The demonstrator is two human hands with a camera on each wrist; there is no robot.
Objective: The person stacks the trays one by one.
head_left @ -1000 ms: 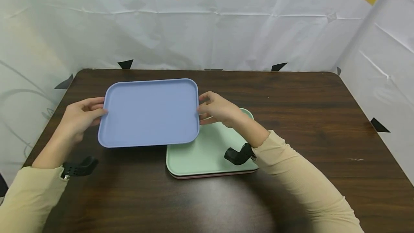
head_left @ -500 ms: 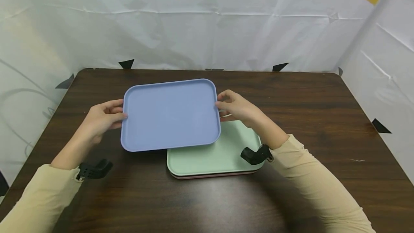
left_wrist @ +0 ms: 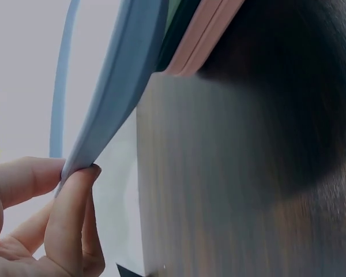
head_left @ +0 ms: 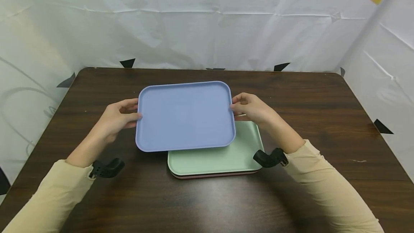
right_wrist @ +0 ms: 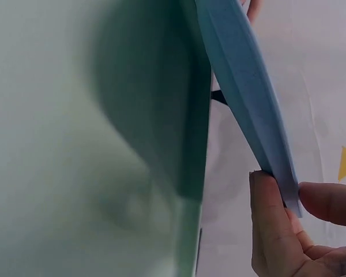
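A blue rectangular tray point(head_left: 185, 116) is held up between both hands, its left end a little lower than its right. My left hand point(head_left: 116, 119) pinches the left rim between thumb and fingers, as the left wrist view also shows at the tray's edge point(left_wrist: 112, 86). The right rim is pinched by my right hand point(head_left: 250, 107). Below and partly hidden by the blue tray, a green tray point(head_left: 220, 161) tops a stack on the table. Under it show a dark edge and a pink tray point(left_wrist: 205, 34).
The stack stands on a dark wood-grain table point(head_left: 323, 128). A white sheet point(head_left: 210, 35) with yellow and black triangles hangs behind and beside the table. Black bands point(head_left: 108, 168) are worn on both wrists.
Both hands have carried the blue tray to the right, so it now overlaps more of the green tray. The stack has stayed in place.
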